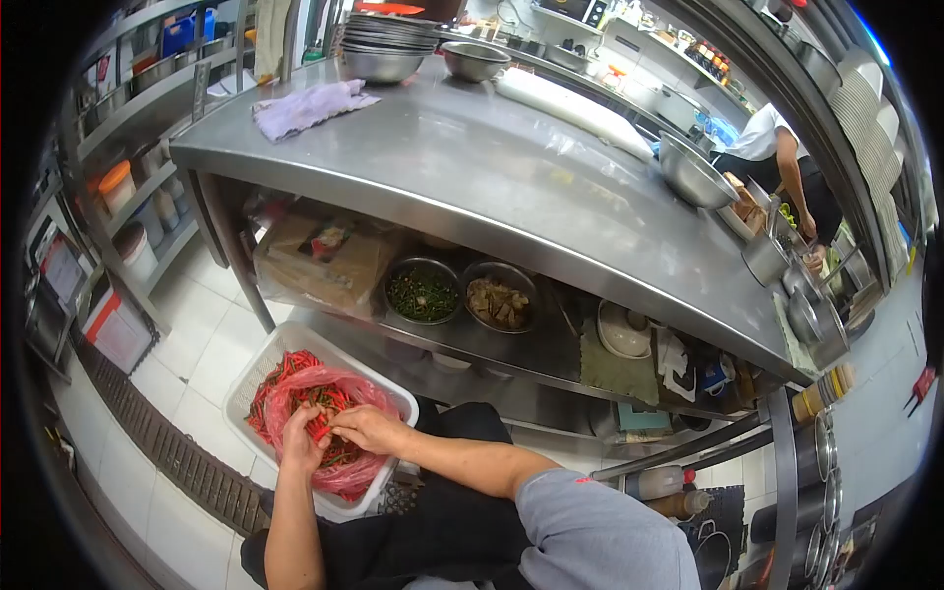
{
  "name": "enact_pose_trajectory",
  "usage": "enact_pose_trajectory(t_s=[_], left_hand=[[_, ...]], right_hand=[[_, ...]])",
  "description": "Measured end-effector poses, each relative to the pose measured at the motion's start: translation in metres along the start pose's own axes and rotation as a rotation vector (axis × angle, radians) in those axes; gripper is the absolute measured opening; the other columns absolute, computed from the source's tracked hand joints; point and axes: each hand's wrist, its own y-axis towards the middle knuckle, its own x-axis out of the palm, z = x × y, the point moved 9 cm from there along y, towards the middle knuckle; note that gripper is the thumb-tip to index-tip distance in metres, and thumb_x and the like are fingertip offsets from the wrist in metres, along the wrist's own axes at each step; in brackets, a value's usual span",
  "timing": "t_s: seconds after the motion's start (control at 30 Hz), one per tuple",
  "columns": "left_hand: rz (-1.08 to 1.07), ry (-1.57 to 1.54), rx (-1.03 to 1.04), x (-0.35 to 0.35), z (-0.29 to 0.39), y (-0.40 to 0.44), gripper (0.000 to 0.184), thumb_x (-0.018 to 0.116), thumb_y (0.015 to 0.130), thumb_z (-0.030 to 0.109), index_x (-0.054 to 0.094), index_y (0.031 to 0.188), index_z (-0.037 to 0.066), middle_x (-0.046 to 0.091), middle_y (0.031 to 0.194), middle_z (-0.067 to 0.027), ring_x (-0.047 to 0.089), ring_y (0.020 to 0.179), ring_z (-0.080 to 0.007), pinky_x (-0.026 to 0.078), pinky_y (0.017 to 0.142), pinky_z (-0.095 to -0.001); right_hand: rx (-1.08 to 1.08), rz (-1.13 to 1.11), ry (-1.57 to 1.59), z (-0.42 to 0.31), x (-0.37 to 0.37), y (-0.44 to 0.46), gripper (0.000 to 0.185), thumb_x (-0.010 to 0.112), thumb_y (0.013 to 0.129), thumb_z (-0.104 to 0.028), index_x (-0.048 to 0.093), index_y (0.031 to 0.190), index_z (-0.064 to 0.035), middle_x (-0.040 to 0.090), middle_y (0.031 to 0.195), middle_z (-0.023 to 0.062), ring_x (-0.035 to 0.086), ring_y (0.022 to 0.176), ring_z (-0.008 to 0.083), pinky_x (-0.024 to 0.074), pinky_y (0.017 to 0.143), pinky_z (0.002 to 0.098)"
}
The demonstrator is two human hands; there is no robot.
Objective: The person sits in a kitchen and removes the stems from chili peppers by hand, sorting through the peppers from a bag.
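Observation:
A white plastic basket (241,398) stands low in front of me, with red chilies (295,366) in it. Inside it lies an open pink plastic bag (344,380) that holds more red chilies with green stems. Over the bag, my left hand (305,439) is closed around several red chilies. My right hand (369,430) is beside it, fingers pinched together at the same chilies; what exactly lies between those fingertips is too small to tell.
Beyond the basket is a steel table (423,147) with a cloth (310,106), stacked bowls (379,64) and a white roll (575,110). Its lower shelf holds a bowl of chopped greens (423,293). Another person (787,157) works at the far right. A floor drain (167,440) runs at left.

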Motion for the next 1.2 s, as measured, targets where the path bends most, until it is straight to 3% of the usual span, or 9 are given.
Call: enact_pose_trajectory(t_s=[0.17,0.3,0.33,0.47,0.57,0.9,1.1,1.17,1.2], left_hand=[[-0.212,0.183,0.089,0.023,0.017,-0.011,0.014,0.056,0.086,0.011,0.053,0.099,0.007,0.059,0.077,-0.0063,0.050,0.055,-0.0109,0.030,0.037,-0.0203],[-0.218,0.280,0.050,0.027,0.005,-0.006,0.015,0.065,0.086,0.011,0.054,0.096,0.006,0.058,0.075,-0.0051,0.046,0.048,-0.0088,0.027,0.037,-0.0182],[-0.192,0.301,0.072,0.024,0.004,-0.003,0.014,0.064,0.088,0.012,0.054,0.096,0.007,0.058,0.075,-0.0046,0.046,0.048,-0.0084,0.027,0.037,-0.0182],[-0.146,0.366,0.140,0.021,0.007,0.000,0.012,0.065,0.089,0.014,0.054,0.094,0.009,0.059,0.075,-0.0027,0.047,0.049,-0.0073,0.028,0.037,-0.0179],[-0.137,0.404,0.154,0.016,0.011,0.002,0.014,0.066,0.089,0.016,0.055,0.094,0.010,0.058,0.074,-0.0002,0.048,0.051,-0.0061,0.030,0.040,-0.0180],[-0.182,0.402,0.004,0.016,0.009,-0.002,0.009,0.062,0.089,0.015,0.057,0.092,0.008,0.057,0.074,-0.0014,0.050,0.052,-0.0095,0.029,0.039,-0.0208],[-0.057,0.340,0.082,0.003,0.030,0.004,0.011,0.055,0.087,0.019,0.054,0.087,0.007,0.061,0.076,-0.0061,0.056,0.055,-0.0124,0.032,0.038,-0.0218],[0.005,0.264,0.067,0.001,0.040,-0.005,0.009,0.054,0.088,0.020,0.054,0.091,0.011,0.062,0.078,-0.0044,0.058,0.060,-0.0129,0.034,0.043,-0.0220],[-0.005,0.242,0.061,0.003,0.043,-0.007,0.009,0.054,0.089,0.020,0.054,0.093,0.012,0.063,0.079,-0.0038,0.059,0.062,-0.0129,0.035,0.045,-0.0222]], right_hand=[[0.678,-0.131,0.281,0.054,0.004,-0.011,0.021,0.052,0.094,-0.016,0.060,0.084,-0.0001,0.058,0.063,0.0101,0.061,0.064,0.0244,0.0475,0.061,0.0344],[0.548,-0.185,0.128,0.055,0.013,-0.014,0.025,0.050,0.095,-0.019,0.059,0.083,0.0005,0.058,0.062,0.0110,0.060,0.060,0.0261,0.0451,0.059,0.0400],[0.520,-0.162,0.088,0.050,0.007,-0.013,0.020,0.053,0.090,-0.016,0.063,0.086,0.0007,0.063,0.078,0.0235,0.062,0.076,0.0399,0.0479,0.070,0.0467],[0.398,-0.074,-0.016,0.049,0.003,-0.011,0.022,0.050,0.093,-0.020,0.062,0.087,-0.0013,0.061,0.065,0.0127,0.062,0.063,0.0289,0.0475,0.062,0.0417],[0.776,-0.143,0.275,0.063,0.009,-0.019,0.022,0.052,0.091,-0.019,0.064,0.087,-0.0015,0.064,0.071,0.0129,0.063,0.065,0.0255,0.0492,0.065,0.0398],[0.111,-0.072,-0.114,0.018,0.002,-0.001,0.017,0.060,0.084,-0.009,0.068,0.096,0.0004,0.067,0.088,0.0182,0.065,0.084,0.0363,0.0513,0.075,0.0428],[0.138,-0.296,-0.240,0.037,0.025,-0.019,0.015,0.061,0.083,-0.011,0.069,0.095,-0.0054,0.068,0.093,0.0155,0.066,0.082,0.0335,0.0521,0.076,0.0408],[0.044,-0.020,-0.274,0.019,-0.017,-0.014,0.020,0.063,0.085,-0.014,0.069,0.101,-0.0044,0.067,0.086,0.0161,0.065,0.074,0.0300,0.0519,0.069,0.0373],[0.282,0.036,-0.164,0.009,-0.049,-0.008,0.019,0.064,0.087,-0.014,0.070,0.099,-0.0015,0.065,0.077,0.0149,0.064,0.068,0.0245,0.0506,0.064,0.0349]])
